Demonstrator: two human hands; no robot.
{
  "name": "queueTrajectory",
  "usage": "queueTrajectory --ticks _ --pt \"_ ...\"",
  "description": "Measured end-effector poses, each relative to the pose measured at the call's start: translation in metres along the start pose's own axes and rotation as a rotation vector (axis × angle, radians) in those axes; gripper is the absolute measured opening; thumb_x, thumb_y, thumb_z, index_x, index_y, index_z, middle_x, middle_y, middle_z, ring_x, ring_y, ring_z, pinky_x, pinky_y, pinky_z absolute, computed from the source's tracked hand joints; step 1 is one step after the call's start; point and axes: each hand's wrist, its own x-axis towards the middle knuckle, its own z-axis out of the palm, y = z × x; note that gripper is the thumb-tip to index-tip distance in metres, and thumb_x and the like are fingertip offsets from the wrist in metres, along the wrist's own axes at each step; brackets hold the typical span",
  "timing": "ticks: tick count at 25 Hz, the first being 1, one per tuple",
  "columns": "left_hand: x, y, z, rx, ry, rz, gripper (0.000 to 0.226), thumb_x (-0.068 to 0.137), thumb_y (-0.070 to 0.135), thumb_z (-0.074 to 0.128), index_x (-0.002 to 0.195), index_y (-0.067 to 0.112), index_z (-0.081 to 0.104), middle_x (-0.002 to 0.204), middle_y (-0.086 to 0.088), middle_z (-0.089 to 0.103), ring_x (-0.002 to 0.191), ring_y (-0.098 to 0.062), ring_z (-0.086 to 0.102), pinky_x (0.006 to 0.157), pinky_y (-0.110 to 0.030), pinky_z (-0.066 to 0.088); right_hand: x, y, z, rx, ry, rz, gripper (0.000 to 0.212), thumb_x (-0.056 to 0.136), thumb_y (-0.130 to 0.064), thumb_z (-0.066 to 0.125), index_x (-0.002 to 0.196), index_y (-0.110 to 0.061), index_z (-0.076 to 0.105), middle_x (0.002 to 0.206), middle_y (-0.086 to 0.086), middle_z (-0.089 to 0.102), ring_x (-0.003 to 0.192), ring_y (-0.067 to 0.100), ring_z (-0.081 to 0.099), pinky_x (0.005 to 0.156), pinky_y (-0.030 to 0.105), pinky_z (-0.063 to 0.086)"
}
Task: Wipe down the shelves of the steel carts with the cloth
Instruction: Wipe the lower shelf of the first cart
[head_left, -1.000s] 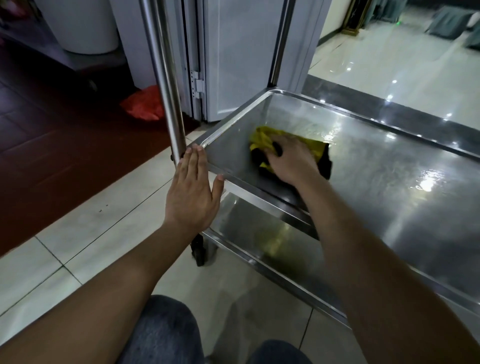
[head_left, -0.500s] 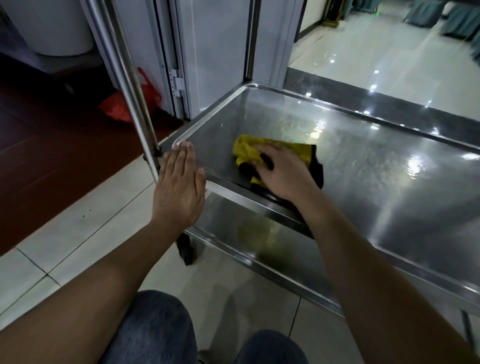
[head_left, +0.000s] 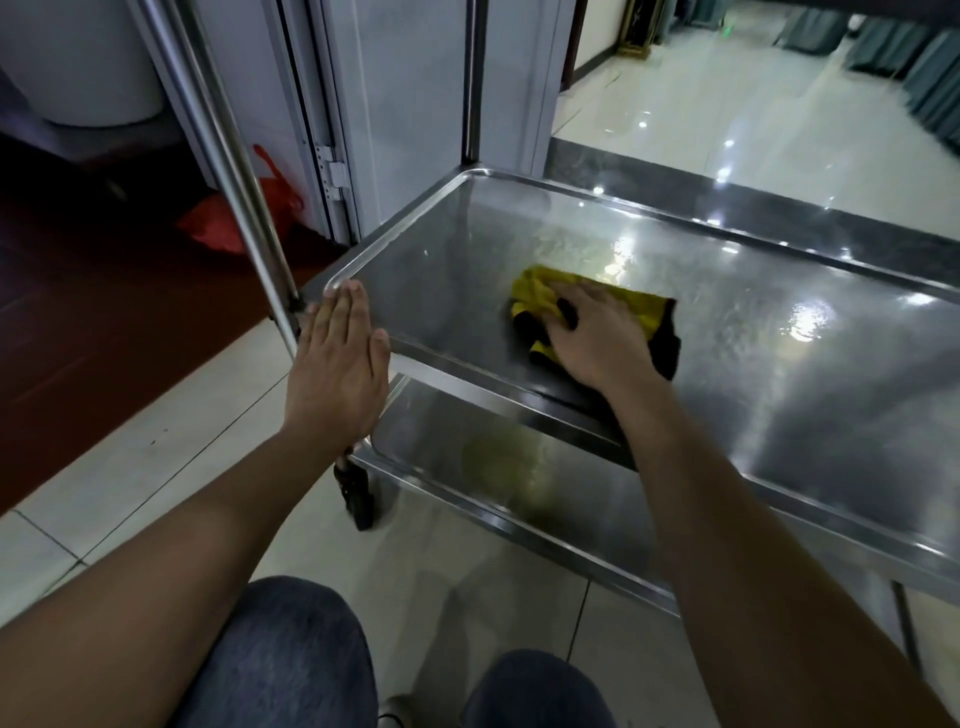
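our right hand (head_left: 597, 338) presses flat on the soft, limp yellow cloth (head_left: 631, 306); it slides best under the palm. left hand (head_left: 337, 364) flat, steadying the shelf rim (head_left: 415, 345).

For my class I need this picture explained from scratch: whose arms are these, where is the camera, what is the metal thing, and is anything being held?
There is no machine here. A person wears a wide-angle camera on the head, so the single picture looks forward and down along their own arms; the knees in blue trousers show at the bottom.

The metal thing is a steel cart with tray-like shelves. The upper shelf is shiny, and a lower shelf sits beneath it.

The right hand lies on a yellow and black cloth and presses it onto the upper shelf. The fingers look spread over the cloth rather than closed round it.

The left hand is flat, its straight fingers touching the shelf's near corner beside an upright post. A red bag lies on the floor behind.
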Motion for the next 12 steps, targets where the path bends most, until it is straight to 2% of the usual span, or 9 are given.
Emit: queueTrajectory --ticks 2,4,7,9,12 --pt "0.001 0.001 0.002 0.002 0.011 -0.013 0.07 0.102 0.044 0.001 0.16 0.005 0.001 0.169 -0.013 -0.001 0.157 -0.022 -0.007 0.128 -0.041 -0.004 0.004 0.003 -0.004 -0.014 0.015 0.137 0.054 0.102 -0.048 0.043 0.154 -0.032 0.038 0.164 0.004 0.031 0.151 0.027 0.026 0.125 0.042 0.016" --pt "0.002 0.001 0.002 0.005 0.012 -0.02 0.071 0.102 0.044 0.001 0.16 0.004 0.001 0.169 -0.015 0.0 0.157 -0.023 -0.006 0.128 -0.042 -0.003 -0.012 -0.017 0.005 0.009 0.025 0.029 0.051 0.101 -0.046 0.047 0.15 -0.032 0.045 0.16 0.003 0.038 0.147 0.029 0.033 0.123 0.042 0.022" --pt "0.001 -0.002 0.003 0.054 0.025 -0.001 0.071 0.102 0.044 -0.001 0.16 0.003 0.003 0.169 -0.017 0.004 0.157 -0.025 -0.001 0.128 -0.043 0.0 -0.045 -0.042 0.015 0.119 -0.047 -0.193 0.046 0.099 -0.048 0.052 0.143 -0.034 0.052 0.153 -0.003 0.048 0.143 0.023 0.04 0.122 0.042 0.025" --pt "0.004 -0.006 0.001 0.081 0.014 0.016 0.072 0.102 0.046 -0.003 0.16 0.003 0.004 0.169 -0.017 0.006 0.157 -0.025 0.002 0.128 -0.042 0.001 -0.056 -0.037 0.008 0.192 -0.047 -0.194 0.045 0.099 -0.047 0.053 0.14 -0.032 0.056 0.149 -0.004 0.052 0.14 0.021 0.043 0.121 0.041 0.026" --pt "0.002 -0.007 0.0 0.099 -0.003 0.011 0.075 0.101 0.047 -0.004 0.16 0.002 0.007 0.168 -0.018 0.008 0.157 -0.027 0.004 0.128 -0.043 0.003 -0.095 -0.003 -0.005 0.166 0.023 -0.097 0.042 0.099 -0.044 0.055 0.138 -0.03 0.059 0.146 -0.004 0.055 0.139 0.02 0.045 0.122 0.038 0.026"
